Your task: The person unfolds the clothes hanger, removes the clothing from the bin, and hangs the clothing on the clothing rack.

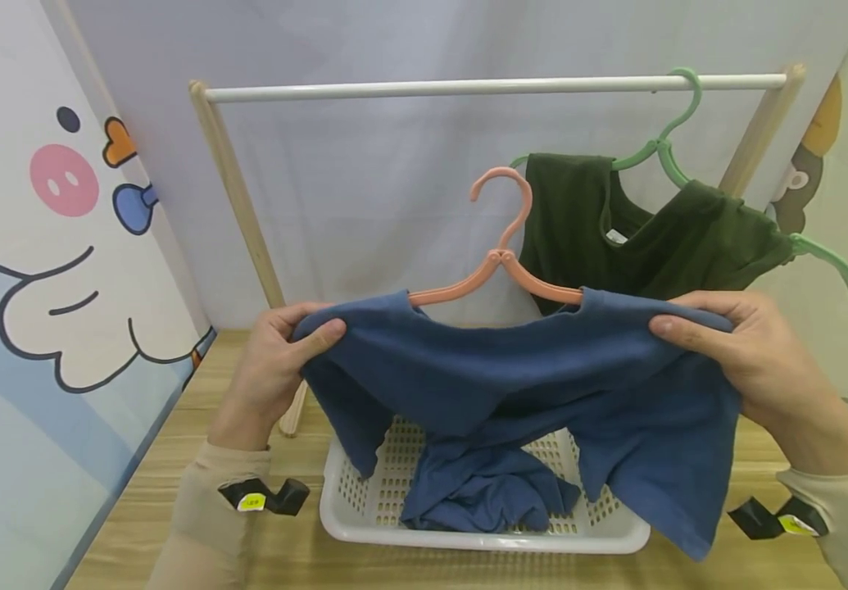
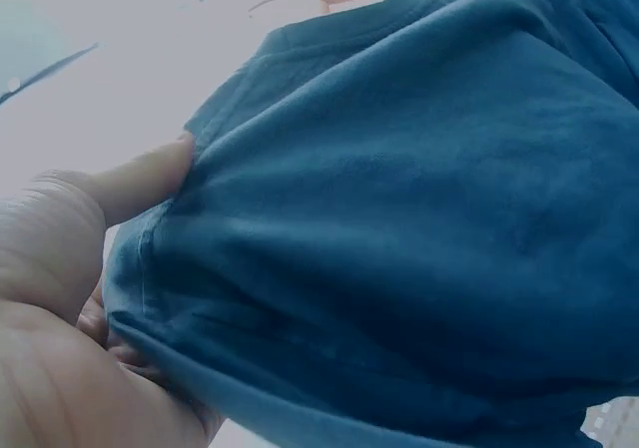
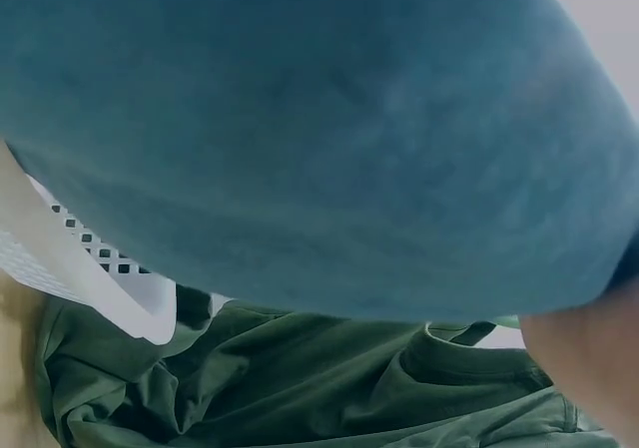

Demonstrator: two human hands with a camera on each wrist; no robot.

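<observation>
A blue T-shirt (image 1: 468,360) hangs on an orange hanger (image 1: 500,258), whose hook stands up free above the neckline. My left hand (image 1: 276,360) pinches the shirt's left shoulder, thumb in front and fingers behind; in the left wrist view the thumb (image 2: 145,179) presses the blue cloth. At the other shoulder my right hand (image 1: 755,352) grips the cloth with its thumb on top. The shirt's lower part droops into a white basket (image 1: 482,541). In the right wrist view blue cloth (image 3: 319,149) hides most of the right hand.
Behind stands a clothes rack with a white rail (image 1: 424,88) and wooden legs (image 1: 242,197). A dark green shirt (image 1: 586,221) on a green hanger (image 1: 677,156) hangs from the rail at right. A cartoon-printed panel (image 1: 62,270) borders the left side of the wooden table (image 1: 143,524).
</observation>
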